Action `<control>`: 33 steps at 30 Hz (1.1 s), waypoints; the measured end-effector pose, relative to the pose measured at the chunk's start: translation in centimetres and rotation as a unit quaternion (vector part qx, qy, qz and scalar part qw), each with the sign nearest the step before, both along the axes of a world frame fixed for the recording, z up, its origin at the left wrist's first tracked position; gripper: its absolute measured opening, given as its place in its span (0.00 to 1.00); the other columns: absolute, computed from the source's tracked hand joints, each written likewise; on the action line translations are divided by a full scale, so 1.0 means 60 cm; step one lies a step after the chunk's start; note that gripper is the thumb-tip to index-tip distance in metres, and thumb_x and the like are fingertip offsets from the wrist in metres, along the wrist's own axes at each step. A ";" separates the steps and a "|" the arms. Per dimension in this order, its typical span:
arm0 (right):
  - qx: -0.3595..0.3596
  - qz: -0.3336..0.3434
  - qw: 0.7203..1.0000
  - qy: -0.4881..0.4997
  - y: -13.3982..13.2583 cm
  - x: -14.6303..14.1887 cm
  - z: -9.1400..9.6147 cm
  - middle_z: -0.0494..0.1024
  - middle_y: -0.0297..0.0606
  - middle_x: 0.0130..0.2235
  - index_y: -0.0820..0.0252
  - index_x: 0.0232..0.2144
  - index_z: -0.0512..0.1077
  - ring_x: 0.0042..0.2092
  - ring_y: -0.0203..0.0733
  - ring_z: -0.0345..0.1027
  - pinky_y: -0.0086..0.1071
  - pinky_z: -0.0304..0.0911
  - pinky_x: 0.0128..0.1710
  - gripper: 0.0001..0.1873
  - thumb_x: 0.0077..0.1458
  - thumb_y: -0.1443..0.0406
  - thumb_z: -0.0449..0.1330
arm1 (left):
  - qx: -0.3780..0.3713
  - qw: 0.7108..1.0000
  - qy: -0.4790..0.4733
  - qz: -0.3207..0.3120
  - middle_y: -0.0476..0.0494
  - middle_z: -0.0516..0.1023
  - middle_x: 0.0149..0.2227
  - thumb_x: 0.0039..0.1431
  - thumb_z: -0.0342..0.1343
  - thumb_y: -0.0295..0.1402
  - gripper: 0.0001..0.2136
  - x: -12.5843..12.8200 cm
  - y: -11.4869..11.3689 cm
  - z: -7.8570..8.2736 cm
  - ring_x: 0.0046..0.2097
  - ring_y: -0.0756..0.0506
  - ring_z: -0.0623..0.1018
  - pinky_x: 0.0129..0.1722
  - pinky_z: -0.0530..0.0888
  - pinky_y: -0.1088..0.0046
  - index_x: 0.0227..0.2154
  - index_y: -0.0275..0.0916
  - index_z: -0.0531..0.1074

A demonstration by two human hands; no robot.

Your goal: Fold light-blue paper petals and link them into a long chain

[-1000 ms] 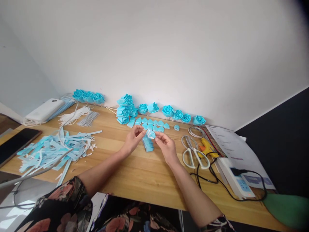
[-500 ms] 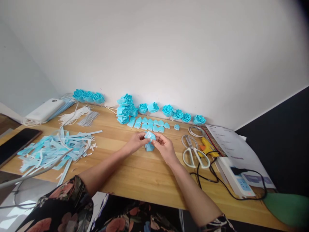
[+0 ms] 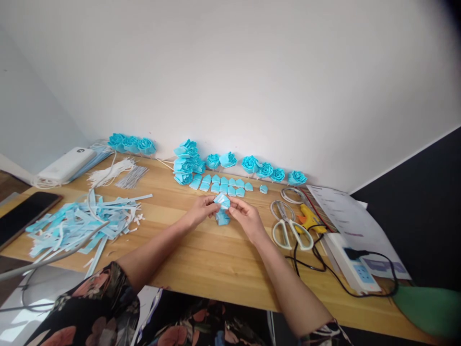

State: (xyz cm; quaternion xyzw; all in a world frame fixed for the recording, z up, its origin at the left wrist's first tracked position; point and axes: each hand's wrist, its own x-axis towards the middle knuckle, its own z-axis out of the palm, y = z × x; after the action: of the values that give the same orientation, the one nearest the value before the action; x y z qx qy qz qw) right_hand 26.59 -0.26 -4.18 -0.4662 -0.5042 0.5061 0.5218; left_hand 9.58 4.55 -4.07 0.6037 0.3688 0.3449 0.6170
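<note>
Between my two hands is a small light-blue petal piece (image 3: 222, 201) with white streaks, held up over the wooden table. My left hand (image 3: 201, 211) pinches its left side with thumb and fingers. Its right edge is gripped by my right hand (image 3: 247, 218), fingers bent. Just below lies a further blue piece (image 3: 223, 218), partly covered by the held one; I cannot tell whether they are joined. Beyond my hands, folded blue petals (image 3: 224, 185) lie in two rows, with one petal (image 3: 263, 189) apart at the right.
Blue fabric flowers (image 3: 187, 163) line the wall. On the right are scissors (image 3: 286, 226), a yellow glue gun (image 3: 309, 218), a power strip (image 3: 355, 269) and black cable. Blue and white scraps (image 3: 86, 223), a phone (image 3: 29, 214), wire ties (image 3: 132, 177) and a white power bank (image 3: 66, 164) occupy the left.
The held petal piece has turned slightly and shows more of its white-streaked face. My right thumb has drawn back a little to the right; my left hand has barely moved.
</note>
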 end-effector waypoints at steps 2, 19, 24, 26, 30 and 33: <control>0.006 -0.008 1.000 -0.001 0.001 0.000 -0.002 0.79 0.36 0.38 0.55 0.45 0.75 0.38 0.41 0.72 0.36 0.68 0.41 0.20 0.48 0.60 0.64 | 0.019 1.000 -0.003 0.003 0.52 0.67 0.22 0.50 0.55 0.39 0.11 0.001 0.001 -0.003 0.23 0.53 0.66 0.24 0.63 0.77 0.28 0.35 0.68; 0.078 -0.102 0.983 -0.130 0.000 -0.005 -0.010 0.78 0.36 0.33 0.59 0.45 0.75 0.33 0.38 0.71 0.32 0.67 0.36 0.19 0.50 0.61 0.61 | 0.249 0.956 0.134 0.085 0.51 0.68 0.23 0.57 0.53 0.37 0.10 0.008 -0.017 -0.012 0.25 0.52 0.65 0.26 0.62 0.78 0.36 0.37 0.73; 0.089 -0.098 0.979 -0.154 -0.003 -0.007 -0.008 0.79 0.36 0.33 0.59 0.46 0.75 0.34 0.39 0.72 0.33 0.68 0.38 0.19 0.51 0.62 0.60 | 0.251 0.956 0.133 0.073 0.50 0.69 0.23 0.56 0.54 0.38 0.11 0.009 -0.019 -0.012 0.26 0.52 0.66 0.26 0.63 0.78 0.36 0.36 0.73; 0.093 -0.096 0.977 -0.165 -0.004 -0.008 -0.008 0.79 0.36 0.33 0.59 0.45 0.75 0.34 0.40 0.72 0.34 0.68 0.39 0.18 0.51 0.62 0.59 | 0.252 0.956 0.134 0.074 0.51 0.68 0.23 0.56 0.54 0.37 0.10 0.009 -0.020 -0.010 0.25 0.52 0.66 0.26 0.63 0.78 0.35 0.36 0.72; 0.099 -0.098 0.974 -0.177 -0.005 -0.010 -0.007 0.80 0.36 0.33 0.59 0.44 0.75 0.35 0.40 0.73 0.35 0.68 0.41 0.17 0.51 0.63 0.59 | 0.251 0.954 0.147 0.077 0.52 0.67 0.21 0.55 0.54 0.36 0.09 0.010 -0.022 -0.007 0.24 0.52 0.65 0.25 0.62 0.78 0.34 0.36 0.72; 0.102 -0.103 0.973 -0.179 -0.006 -0.012 -0.006 0.80 0.36 0.33 0.58 0.44 0.76 0.35 0.41 0.73 0.35 0.68 0.41 0.17 0.50 0.63 0.60 | 0.241 0.957 0.145 0.078 0.51 0.70 0.22 0.55 0.53 0.35 0.08 0.010 -0.023 -0.003 0.25 0.52 0.66 0.26 0.63 0.78 0.33 0.36 0.72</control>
State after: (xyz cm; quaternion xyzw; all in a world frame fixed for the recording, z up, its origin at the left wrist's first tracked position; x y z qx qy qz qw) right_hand 25.88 -0.60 -4.55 -0.5429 -0.5881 0.3034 0.5170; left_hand 10.17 3.15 -4.27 0.7472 0.4062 0.3792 0.3645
